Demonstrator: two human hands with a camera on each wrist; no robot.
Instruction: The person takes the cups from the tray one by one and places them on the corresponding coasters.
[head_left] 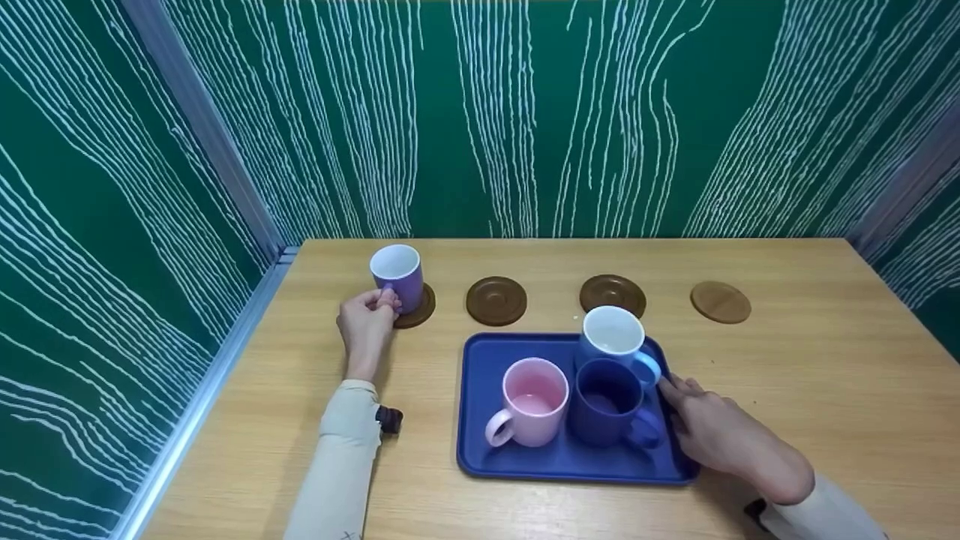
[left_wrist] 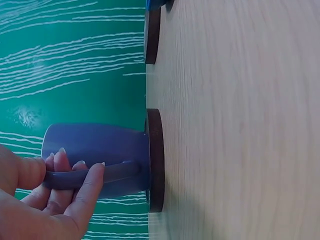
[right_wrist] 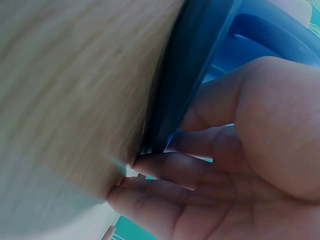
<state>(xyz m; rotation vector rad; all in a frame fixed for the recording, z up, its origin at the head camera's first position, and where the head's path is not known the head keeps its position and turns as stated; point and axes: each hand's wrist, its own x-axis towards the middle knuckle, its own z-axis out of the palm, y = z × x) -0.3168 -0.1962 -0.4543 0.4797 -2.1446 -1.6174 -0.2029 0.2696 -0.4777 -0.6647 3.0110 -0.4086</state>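
On the far left, a purple mug (head_left: 403, 279) with a white inside stands upright on a dark brown wooden coaster (head_left: 424, 312). My left hand (head_left: 366, 326) pinches its handle (left_wrist: 95, 175) between thumb and fingers. The mug's base meets the coaster in the left wrist view. A dark blue tray (head_left: 540, 469) carries a pink mug (head_left: 531, 420), a navy blue mug (head_left: 600, 420) and a light blue mug (head_left: 609, 343). At the tray's right edge, my right hand (head_left: 724, 431) grips the rim, thumb on the upper side and fingers along the outside.
To the right of the purple mug, two more dark coasters lie in a row: one coaster (head_left: 496, 301) and another coaster (head_left: 622, 292) partly behind the light blue mug. A lighter wooden coaster (head_left: 721, 302) ends the row. A green wall (head_left: 480, 150) with white lines rises behind the table.
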